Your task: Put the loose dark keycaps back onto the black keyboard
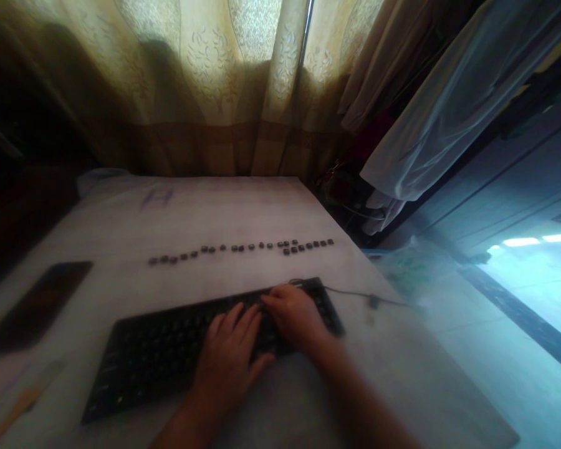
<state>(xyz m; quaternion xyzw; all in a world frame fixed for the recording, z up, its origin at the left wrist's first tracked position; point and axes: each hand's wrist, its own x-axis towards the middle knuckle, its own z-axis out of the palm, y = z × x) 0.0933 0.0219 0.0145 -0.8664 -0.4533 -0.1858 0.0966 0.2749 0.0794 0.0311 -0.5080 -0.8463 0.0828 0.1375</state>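
A black computer keyboard lies at a slant on the white tabletop, its left end nearer to me. My left hand rests on its middle with the fingers stretched out and the thumb apart. Over the right part of the keyboard, my right hand is closed, thumb and fingertips together close to the left hand's fingertips. Whatever those fingers pinch is too small and blurred to name. Beyond the keyboard, several loose black keycaps form an uneven row, doubled at its right end.
A dark flat slab lies on the left of the table. Near the front left is a blurred orange-handled tool. The keyboard cable runs over the right edge. Curtains hang behind, and pale cloth hangs at right.
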